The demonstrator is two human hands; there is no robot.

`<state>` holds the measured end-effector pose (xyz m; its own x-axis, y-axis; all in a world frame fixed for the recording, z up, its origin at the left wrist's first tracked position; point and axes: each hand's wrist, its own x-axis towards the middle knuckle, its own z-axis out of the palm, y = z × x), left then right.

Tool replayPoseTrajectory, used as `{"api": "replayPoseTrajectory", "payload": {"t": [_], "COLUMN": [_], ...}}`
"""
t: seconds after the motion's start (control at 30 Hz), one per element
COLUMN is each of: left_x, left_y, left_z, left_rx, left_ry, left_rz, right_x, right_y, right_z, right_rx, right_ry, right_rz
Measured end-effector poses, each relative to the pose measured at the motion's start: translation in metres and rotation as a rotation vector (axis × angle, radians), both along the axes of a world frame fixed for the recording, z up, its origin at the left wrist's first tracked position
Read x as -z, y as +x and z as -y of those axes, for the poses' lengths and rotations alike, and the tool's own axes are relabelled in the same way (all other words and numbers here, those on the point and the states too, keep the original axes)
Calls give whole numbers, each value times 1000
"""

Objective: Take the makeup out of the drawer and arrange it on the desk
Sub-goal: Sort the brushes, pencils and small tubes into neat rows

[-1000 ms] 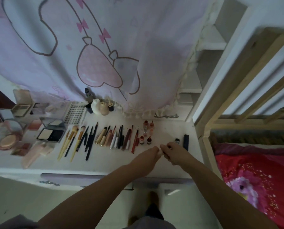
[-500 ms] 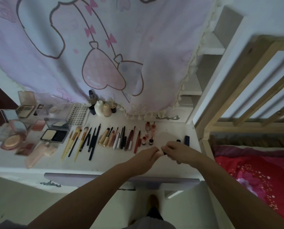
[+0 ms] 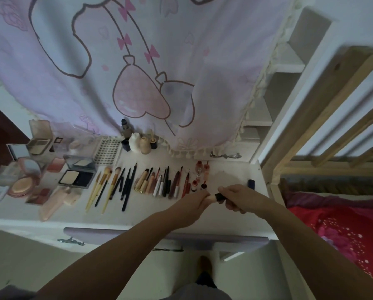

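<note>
small makeup tube (image 3: 216, 198) — pinched between both hands' fingers (image 3: 205, 197)

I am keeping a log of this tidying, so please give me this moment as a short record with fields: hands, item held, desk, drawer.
hands: left hand and right hand meet over the desk, fingers curled on one item
item held: small tube, pale body, dark cap
desk: white desk with brushes and pencils in a row, open compact at left
drawer: front visible below desk edge

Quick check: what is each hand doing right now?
Left hand: grips the pale end of a small tube.
Right hand: grips its dark cap end.
</note>
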<state>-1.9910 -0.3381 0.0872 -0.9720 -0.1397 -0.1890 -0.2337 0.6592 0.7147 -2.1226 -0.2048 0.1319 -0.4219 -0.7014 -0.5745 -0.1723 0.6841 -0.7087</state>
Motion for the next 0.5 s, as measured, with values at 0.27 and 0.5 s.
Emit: {"api": "replayPoseTrajectory", "payload": {"t": [0.27, 0.5], "left_x": [-1, 3], "left_y": [-5, -10], "left_z": [4, 7], "left_rx": [-6, -3], "left_ry": [3, -35], "left_rz": [9, 12], "right_x": [-3, -2], "right_y": [-5, -11], "right_z": [1, 1], "right_rx": [39, 78], "right_ry": [2, -28], "right_rz": [19, 27]}}
